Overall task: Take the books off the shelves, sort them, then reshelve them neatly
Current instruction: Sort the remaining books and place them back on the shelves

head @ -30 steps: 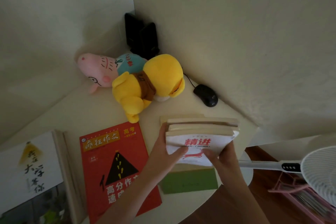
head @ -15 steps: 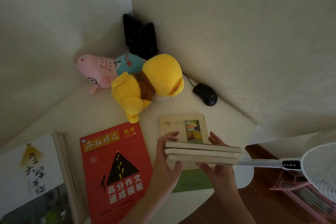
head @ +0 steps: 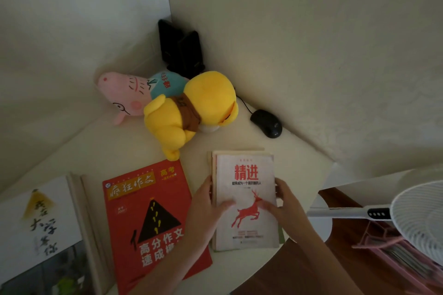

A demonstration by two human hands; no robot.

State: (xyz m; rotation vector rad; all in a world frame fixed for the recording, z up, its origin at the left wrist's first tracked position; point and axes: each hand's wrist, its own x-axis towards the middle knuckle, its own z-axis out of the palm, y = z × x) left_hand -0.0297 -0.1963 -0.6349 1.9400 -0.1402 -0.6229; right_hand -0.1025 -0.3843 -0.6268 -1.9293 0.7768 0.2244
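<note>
At the near edge of the desk [head: 100,146], left hand [head: 206,208] clasped on the left side of a stack of books [head: 214,170]: thumb laid across the top cover, fingers curled against the page edges. Right hand [head: 285,203] clasped likewise on the right side, thumb on the cover, fingers bent round the edge. Lying flat on the desk between both hands, the stack, topped by a white book [head: 247,175] with red characters and a red leaping deer; a sliver of green book [head: 282,238] peeking out at the bottom right corner. Just left of the stack, partly under the left forearm, a big red book [head: 148,223] flat on the desk, black triangle and white characters on its cover. Further left, a pile of larger books [head: 40,211], white cover with black brush lettering on top. Off to the right, beyond the desk edge, a white fan [head: 422,218] on a white pole, over a pink rack [head: 383,242] and wooden floor [head: 335,266]. Beyond the books, a yellow plush toy [head: 189,112] lying with one foot at the red book's top edge. Behind it, touching, a pink plush pig [head: 124,93] in a teal top. Right of the yellow toy, near the wall, a black mouse [head: 266,123]. Deepest in the corner, two black upright objects [head: 182,48] against the walls, too dark to identify.
</note>
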